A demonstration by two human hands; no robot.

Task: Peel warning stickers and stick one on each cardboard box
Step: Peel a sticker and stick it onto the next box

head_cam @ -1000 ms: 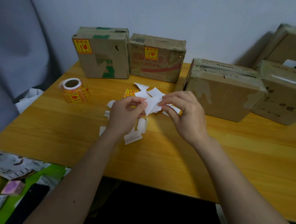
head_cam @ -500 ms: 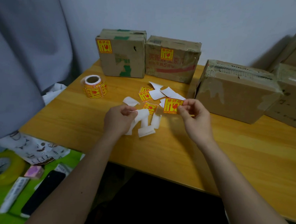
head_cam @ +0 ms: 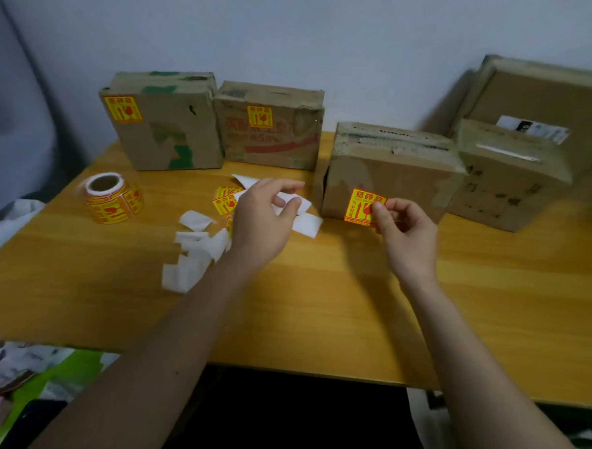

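My right hand pinches a yellow and red warning sticker by its right edge, held in front of the lower left face of the third cardboard box. My left hand hovers over the table, fingers loosely curled around a white backing paper. Two boxes at the back left each carry a sticker: the first box and the second box. A fourth box and a fifth box stand at the right, without yellow stickers.
A sticker roll lies on its side at the table's left. Several white backing scraps and loose stickers lie by my left hand. The wooden table ends near me; clutter lies below left.
The sticker came off its backing. My right hand carried it rightward to the front of the third box. My left hand kept the white backing and opened a little.
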